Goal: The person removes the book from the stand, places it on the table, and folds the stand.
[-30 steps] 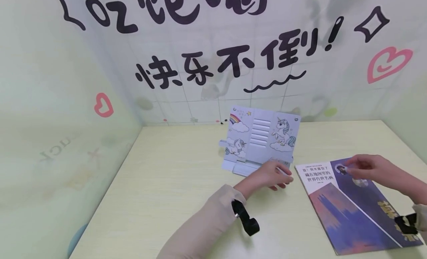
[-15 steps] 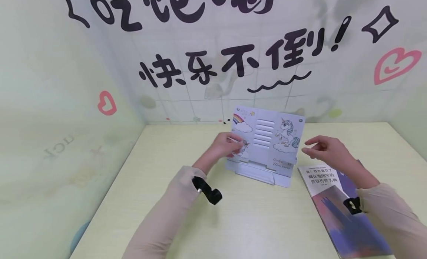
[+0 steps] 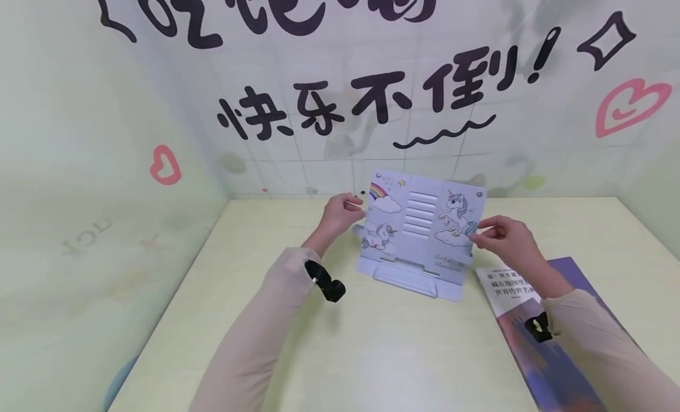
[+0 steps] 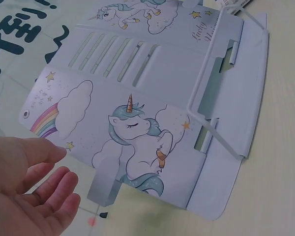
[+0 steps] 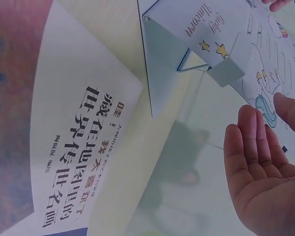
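Observation:
A pale lilac book stand (image 3: 419, 223) printed with unicorns, clouds and a rainbow stands upright, leaning back, at the rear middle of the table. At its left edge is my left hand (image 3: 340, 216); in the left wrist view the thumb tip overlaps the stand's edge while the other fingers (image 4: 64, 184) are parted and loosely bent beyond it. My right hand (image 3: 507, 238) is at the opposite edge, thumb on the front side. Its fingers (image 5: 248, 137) are nearly straight behind the edge in the right wrist view. Neither hand has its fingers curled round the stand.
A large book (image 3: 512, 300) with a blue, purple and white cover lies on the table (image 3: 372, 347) at the right, partly under the right forearm. Behind stands a pale wall (image 3: 297, 176) with black lettering and pink hearts. Another pale wall bounds the left side.
The right hand has moved left from over the book to the stand's right edge. My left hand has swung from the stand's lower right across its front to the left edge.

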### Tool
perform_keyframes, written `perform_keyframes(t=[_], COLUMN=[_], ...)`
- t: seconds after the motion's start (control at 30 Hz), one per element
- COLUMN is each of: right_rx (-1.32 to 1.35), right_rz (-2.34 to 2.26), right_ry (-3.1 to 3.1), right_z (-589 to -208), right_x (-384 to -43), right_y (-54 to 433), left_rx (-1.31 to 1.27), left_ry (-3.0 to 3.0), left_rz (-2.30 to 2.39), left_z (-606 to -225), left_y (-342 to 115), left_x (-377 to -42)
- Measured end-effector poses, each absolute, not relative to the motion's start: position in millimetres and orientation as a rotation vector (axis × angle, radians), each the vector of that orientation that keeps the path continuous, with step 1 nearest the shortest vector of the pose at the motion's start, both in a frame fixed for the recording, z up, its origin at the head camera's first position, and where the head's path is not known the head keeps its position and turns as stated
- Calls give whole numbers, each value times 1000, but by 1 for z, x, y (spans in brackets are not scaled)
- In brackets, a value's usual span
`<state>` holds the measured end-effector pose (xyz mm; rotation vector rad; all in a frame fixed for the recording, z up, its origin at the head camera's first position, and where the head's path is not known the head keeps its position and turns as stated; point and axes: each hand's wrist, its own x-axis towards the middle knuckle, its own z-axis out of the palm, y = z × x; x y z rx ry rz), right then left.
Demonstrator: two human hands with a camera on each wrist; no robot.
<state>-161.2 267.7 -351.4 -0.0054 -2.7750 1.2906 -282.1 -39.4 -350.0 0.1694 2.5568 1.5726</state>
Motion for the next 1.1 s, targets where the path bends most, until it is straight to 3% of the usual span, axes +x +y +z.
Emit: perform_keyframes(t=[1.1], right_rx=[7], right_rz=[1224], right_ry=[-2738], right_z=[-354], right_x=[-197], right_y=[246], left_rx=[124], left_ry=[2351], left_rz=[1703], left_z=[-368], left_y=[-56], left_x=[-278])
